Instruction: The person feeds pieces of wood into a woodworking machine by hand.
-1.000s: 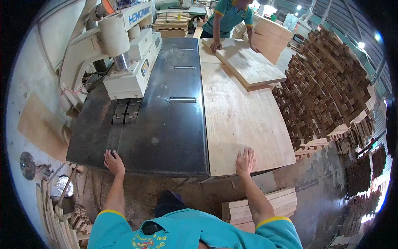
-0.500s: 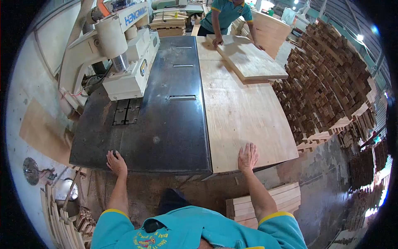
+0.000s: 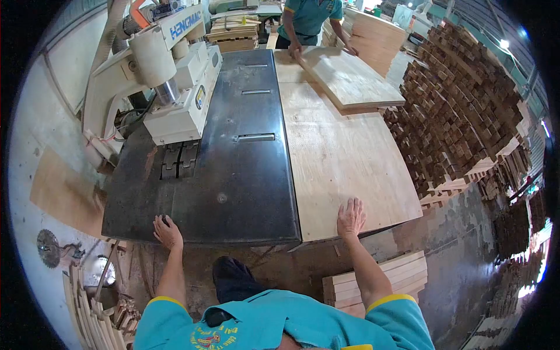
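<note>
My left hand [image 3: 168, 232] rests with its fingers apart on the front edge of the dark metal machine table [image 3: 251, 192]. Flat on the plywood side table [image 3: 350, 169], close to its front edge, lies my right hand [image 3: 351, 218], also open. Neither hand holds anything. At the far end of the plywood, a light wooden panel [image 3: 350, 76] lies on top of another board. A co-worker in a teal shirt [image 3: 315, 20] stands behind it, with both hands at its far edge.
A white saw machine head [image 3: 178, 116] overhangs the metal table, above a slotted chain track [image 3: 179, 160]. Stacked wood blocks [image 3: 461, 111] rise at the right. Light boards [image 3: 379, 283] lie on the floor beside my right arm. Saw blades [image 3: 48, 248] and wood strips [image 3: 81, 309] are at the left.
The view has shifted slightly, and more of my dark trouser leg shows. At the far end, the co-worker and the near corner of the upper panel have shifted a little. My hands stay on the tables.
</note>
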{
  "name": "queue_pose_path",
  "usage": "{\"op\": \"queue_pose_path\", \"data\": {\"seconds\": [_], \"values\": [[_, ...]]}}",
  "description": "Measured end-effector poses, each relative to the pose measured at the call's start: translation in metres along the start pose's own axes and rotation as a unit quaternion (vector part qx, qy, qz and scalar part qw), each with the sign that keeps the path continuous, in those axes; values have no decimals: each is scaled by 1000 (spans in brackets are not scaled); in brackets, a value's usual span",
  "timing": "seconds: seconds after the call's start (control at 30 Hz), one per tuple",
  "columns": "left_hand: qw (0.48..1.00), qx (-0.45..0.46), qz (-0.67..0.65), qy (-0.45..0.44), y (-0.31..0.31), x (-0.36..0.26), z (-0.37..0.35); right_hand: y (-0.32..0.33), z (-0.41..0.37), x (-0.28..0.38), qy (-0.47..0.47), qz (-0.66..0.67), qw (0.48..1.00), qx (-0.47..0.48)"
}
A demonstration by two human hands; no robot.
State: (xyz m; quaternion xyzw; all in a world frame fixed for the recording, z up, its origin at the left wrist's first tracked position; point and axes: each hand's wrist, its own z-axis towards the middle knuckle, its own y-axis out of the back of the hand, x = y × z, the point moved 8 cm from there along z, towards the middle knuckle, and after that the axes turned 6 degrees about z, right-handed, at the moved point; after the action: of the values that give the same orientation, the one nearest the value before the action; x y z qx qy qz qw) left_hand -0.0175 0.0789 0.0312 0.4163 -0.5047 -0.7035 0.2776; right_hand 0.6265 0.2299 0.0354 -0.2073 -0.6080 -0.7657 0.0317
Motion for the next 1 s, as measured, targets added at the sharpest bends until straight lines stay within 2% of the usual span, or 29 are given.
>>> {"op": "queue_pose_path", "data": {"seconds": [0.53,0.7,1.0], "values": [[998,-64,-14,-22,-9,7,2,0,0,1,9,-23,1000,-10],[999,-39,-17,-10,-9,6,3,0,1,3,-5,-16,1000,23],[999,-36,-24,-15,-9,8,2,0,1,3,1,-34,999,9]]}}
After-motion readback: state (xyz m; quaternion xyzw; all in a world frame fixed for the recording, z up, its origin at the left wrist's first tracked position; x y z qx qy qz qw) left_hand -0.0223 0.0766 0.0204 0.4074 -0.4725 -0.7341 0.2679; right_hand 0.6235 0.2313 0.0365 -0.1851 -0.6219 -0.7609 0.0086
